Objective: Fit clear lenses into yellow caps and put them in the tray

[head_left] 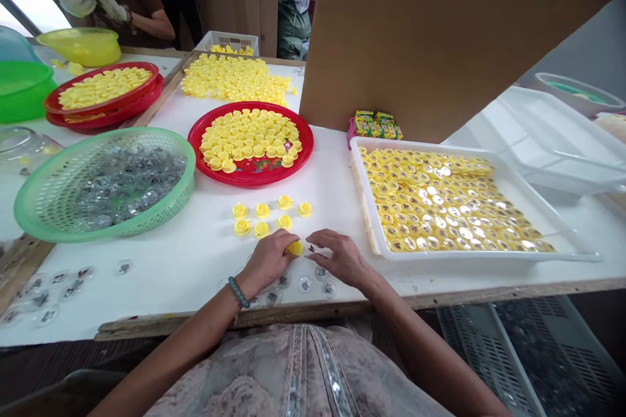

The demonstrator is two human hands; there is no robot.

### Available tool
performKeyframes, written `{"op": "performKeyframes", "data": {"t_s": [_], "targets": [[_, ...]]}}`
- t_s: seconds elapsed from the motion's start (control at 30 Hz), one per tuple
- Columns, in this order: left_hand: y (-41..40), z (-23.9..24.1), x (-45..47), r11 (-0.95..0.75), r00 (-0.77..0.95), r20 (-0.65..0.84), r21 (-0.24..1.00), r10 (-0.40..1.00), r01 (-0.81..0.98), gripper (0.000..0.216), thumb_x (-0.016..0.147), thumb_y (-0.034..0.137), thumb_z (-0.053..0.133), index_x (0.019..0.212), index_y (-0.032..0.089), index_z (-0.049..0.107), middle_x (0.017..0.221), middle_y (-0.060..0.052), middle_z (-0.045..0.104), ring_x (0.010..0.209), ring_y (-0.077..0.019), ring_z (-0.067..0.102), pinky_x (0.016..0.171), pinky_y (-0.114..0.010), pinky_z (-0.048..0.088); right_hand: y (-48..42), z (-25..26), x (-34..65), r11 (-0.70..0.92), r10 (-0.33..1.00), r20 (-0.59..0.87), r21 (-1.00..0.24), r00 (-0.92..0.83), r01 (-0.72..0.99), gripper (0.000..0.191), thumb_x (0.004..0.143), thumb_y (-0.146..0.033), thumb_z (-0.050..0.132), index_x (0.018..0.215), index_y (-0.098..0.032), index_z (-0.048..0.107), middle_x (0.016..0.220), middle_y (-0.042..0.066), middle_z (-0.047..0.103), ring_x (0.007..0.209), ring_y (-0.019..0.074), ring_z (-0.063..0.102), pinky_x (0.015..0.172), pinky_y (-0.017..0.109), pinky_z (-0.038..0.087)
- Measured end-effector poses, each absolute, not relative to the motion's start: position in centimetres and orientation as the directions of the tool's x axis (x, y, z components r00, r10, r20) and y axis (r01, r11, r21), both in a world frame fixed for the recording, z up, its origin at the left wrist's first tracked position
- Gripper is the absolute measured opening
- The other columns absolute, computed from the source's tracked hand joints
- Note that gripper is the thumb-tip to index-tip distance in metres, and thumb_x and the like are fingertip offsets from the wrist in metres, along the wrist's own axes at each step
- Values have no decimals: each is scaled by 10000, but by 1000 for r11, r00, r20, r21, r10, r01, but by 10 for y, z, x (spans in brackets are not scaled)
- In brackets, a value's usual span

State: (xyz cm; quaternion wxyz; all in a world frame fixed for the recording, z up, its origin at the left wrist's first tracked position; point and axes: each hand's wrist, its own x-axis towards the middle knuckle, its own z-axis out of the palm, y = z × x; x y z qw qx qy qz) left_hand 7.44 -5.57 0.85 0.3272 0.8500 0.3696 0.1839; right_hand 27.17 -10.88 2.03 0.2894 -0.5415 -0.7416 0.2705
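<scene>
My left hand (268, 259) is closed on a small round yellow plastic piece (295, 247), gripped by thumb and fingertips. Facing it, a short gap away, my right hand (342, 257) pinches what looks like a clear disc with a dark print (312, 248); it is small and hard to make out. Several loose clear discs (305, 284) with dark prints lie on the white table below my hands, partly covered by the left one. Just beyond, several yellow pieces (261, 229) stand in two short rows.
A red tray (252, 177) of yellow pieces is ahead, a green basket (44, 208) of clear discs left. On the right, a white tray (572, 257) holds rows of yellow pieces with shiny discs. A cardboard sheet (401, 32) stands behind. A gloved person (141, 0) is far left.
</scene>
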Motion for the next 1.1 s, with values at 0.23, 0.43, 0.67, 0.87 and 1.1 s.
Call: {"op": "performKeyframes", "data": {"t_s": [0.23, 0.43, 0.67, 0.87, 1.1], "targets": [[-50, -7, 72, -299, 549, 54, 880, 834, 369, 416, 739, 48, 582, 1111, 233, 569, 868, 27, 647, 716, -149, 595, 675, -238, 460, -82, 23, 263, 471, 862, 148, -584, -484, 661, 209, 828, -172, 594, 1033, -189, 629, 999, 70, 648, 959, 185, 590, 851, 307, 465], [-48, -13, 71, -239, 519, 50, 923, 853, 303, 425, 741, 64, 566, 1130, 235, 551, 849, 29, 669, 746, -157, 618, 729, -255, 484, -75, 25, 259, 528, 824, 126, -526, -552, 667, 204, 834, -138, 583, 1022, -190, 641, 952, 69, 657, 942, 175, 592, 824, 280, 466], [-50, -11, 72, -227, 516, 38, 925, 856, 306, 400, 744, 67, 556, 1103, 242, 560, 863, 32, 675, 771, -156, 628, 739, -250, 482, -74, 27, 259, 555, 803, 106, -492, -587, 671, 204, 796, -105, 628, 982, -185, 654, 902, 56, 657, 892, 165, 589, 776, 249, 451], [-51, -6, 75, -248, 518, 26, 898, 855, 364, 351, 769, 117, 552, 1103, 225, 562, 847, 26, 684, 789, -169, 634, 764, -278, 477, -76, 23, 252, 531, 826, 42, -394, -563, 750, 76, 783, -106, 641, 839, -156, 656, 787, 47, 623, 799, 155, 575, 694, 231, 420], [-68, 27, 27, -437, 330, 295, 709, 897, 554, 295, 825, 348, 532, 1090, 231, 585, 940, -12, 662, 732, -179, 627, 699, -294, 496, -74, 23, 263, 367, 920, -41, -254, -389, 895, 79, 796, -217, 648, 799, -138, 642, 842, 72, 620, 865, 180, 569, 745, 249, 418]]}}
